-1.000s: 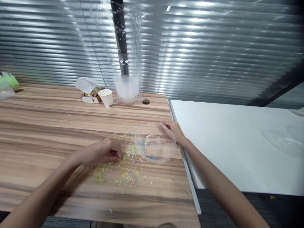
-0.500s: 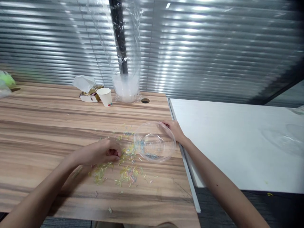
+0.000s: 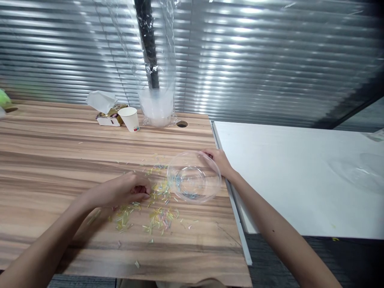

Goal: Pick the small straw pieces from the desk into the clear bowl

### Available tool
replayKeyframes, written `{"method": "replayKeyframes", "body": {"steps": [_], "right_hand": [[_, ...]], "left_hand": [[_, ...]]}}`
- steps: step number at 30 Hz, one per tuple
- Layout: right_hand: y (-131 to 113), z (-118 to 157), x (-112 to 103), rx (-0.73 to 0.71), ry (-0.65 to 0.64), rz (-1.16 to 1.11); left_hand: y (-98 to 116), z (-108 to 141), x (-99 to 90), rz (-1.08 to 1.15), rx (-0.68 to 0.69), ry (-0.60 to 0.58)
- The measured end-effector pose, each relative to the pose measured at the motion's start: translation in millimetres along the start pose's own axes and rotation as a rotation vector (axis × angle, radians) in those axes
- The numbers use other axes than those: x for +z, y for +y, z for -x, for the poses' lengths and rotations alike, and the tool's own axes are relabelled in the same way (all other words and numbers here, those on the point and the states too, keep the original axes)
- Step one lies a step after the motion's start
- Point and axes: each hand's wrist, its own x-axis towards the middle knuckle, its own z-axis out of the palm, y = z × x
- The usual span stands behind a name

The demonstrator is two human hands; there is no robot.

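Observation:
My left hand (image 3: 136, 188) is closed, thumb against curled fingers, low over the wooden table among many short, thin coloured plastic pieces (image 3: 162, 218). Whatever is pinched there is too small or hidden to make out. A clear, round plastic bowl (image 3: 194, 178) stands to the right of that hand, with bluish pieces in it or showing through it. My right hand (image 3: 217, 160) grips the bowl's far right rim; some of its fingers are hidden. Yellow, pink and blue pieces lie loose between my left hand and the bowl, and closer to me.
At the back of the wooden table (image 3: 60, 160) stand a tissue pack (image 3: 109, 116), a paper cup (image 3: 130, 119) and a bag-wrapped stack of clear plastic bowls (image 3: 157, 108). A cable hole (image 3: 182, 124) is beside them. A lower white table (image 3: 288, 176) adjoins on the right, holding clear plastic (image 3: 360, 172).
The whole view has shifted slightly. Both hands and the bowl keep nearly the same places on the table, and my right hand still grips the rim.

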Motion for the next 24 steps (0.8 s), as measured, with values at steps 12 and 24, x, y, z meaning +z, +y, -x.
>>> {"method": "replayKeyframes", "body": {"steps": [12, 24], "right_hand": [[-3.8, -0.6, -3.2, -0.019, -0.028, -0.011], [-3.9, -0.9, -2.3, -0.009, -0.024, -0.009]], "left_hand": [[2.8, -3.3, 0.9, -0.008, 0.069, -0.002], [-4.0, -1.9, -0.9, -0.021, 0.112, 0.238]]}}
